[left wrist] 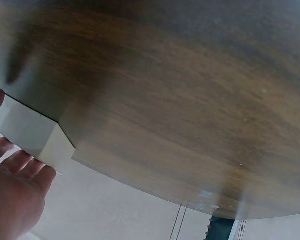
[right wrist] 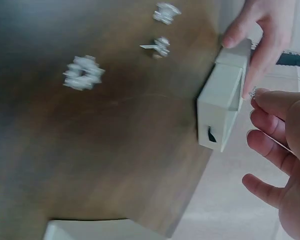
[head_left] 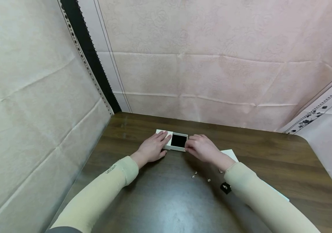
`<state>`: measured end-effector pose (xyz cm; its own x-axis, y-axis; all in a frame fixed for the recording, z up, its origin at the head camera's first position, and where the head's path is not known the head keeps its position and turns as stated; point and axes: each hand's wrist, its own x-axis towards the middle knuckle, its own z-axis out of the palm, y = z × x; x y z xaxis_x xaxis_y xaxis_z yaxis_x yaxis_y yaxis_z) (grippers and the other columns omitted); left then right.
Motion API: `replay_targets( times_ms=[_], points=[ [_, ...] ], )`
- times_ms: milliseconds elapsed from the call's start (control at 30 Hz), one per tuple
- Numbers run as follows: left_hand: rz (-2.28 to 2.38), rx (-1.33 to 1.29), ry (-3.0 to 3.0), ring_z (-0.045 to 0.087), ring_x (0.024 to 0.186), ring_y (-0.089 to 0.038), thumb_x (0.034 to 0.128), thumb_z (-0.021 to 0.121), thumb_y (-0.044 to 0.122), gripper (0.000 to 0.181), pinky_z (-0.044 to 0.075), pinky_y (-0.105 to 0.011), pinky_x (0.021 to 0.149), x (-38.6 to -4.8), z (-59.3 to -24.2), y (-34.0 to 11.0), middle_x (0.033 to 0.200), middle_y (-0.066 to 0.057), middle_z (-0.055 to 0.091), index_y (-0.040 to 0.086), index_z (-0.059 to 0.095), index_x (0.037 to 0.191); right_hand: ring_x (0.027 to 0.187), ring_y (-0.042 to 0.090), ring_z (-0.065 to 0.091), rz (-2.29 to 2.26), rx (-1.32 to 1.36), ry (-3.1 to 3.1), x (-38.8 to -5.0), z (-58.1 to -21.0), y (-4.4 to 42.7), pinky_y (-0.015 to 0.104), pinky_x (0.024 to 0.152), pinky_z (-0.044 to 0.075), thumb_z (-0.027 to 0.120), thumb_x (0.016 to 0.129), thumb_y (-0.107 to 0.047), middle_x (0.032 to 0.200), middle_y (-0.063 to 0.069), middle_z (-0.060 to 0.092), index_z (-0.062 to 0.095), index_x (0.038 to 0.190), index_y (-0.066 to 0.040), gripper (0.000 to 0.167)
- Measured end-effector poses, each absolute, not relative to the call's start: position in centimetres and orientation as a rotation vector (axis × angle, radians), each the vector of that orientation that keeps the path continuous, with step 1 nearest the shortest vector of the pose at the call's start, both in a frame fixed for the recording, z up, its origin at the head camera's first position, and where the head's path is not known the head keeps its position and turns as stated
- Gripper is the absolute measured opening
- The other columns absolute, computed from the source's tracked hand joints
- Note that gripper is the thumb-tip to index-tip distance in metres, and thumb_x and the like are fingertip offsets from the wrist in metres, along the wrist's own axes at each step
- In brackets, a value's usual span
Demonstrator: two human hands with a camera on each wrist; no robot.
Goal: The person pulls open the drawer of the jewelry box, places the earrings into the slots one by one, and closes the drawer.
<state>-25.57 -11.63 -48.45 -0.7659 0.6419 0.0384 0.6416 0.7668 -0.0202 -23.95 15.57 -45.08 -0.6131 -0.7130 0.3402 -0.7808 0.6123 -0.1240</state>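
Observation:
A white slide-out box (head_left: 179,149) lies on the table, its tray partly out of the sleeve and showing a black inside. My left hand (head_left: 153,146) grips the sleeve end, fingers spread over the top and thumb at the near side; the left wrist view shows the same hand (left wrist: 15,192) at the box (left wrist: 30,127). Over the tray's right end is my right hand (head_left: 203,148). In the right wrist view this hand (right wrist: 285,145) pinches a tiny silvery piece (right wrist: 253,93) between thumb and forefinger, above and beside the box (right wrist: 221,95), other fingers loosely bent.
Several small silvery pieces lie nearer me, among them one at the right (head_left: 209,180). A black item (head_left: 225,187) sits beside my right sleeve. A white object (head_left: 230,154) and a pale blue edge (head_left: 279,193) show past my right forearm. Cloth walls stand behind and left.

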Motion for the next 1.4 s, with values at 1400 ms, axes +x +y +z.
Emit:
replay_targets(
  times_ms=[1400],
  points=[
    [0.089, -1.002, -2.736, 0.052, 0.148, -0.028, 0.1073, 0.067, 0.033, 0.058, 0.041, -0.040, 0.122, -25.8, -49.6, -11.7, 0.162, -0.013, 0.052, 0.013, 0.052, 0.160, 0.088, 0.021, 0.056, 0.196, 1.217, -2.837, -30.5, -45.0, 10.8, 0.046, 0.081, 0.053, 0.074, 0.101, -0.010, 0.089, -0.002, 0.060, 0.070, 0.085, -0.016, 0.017]
  ],
)
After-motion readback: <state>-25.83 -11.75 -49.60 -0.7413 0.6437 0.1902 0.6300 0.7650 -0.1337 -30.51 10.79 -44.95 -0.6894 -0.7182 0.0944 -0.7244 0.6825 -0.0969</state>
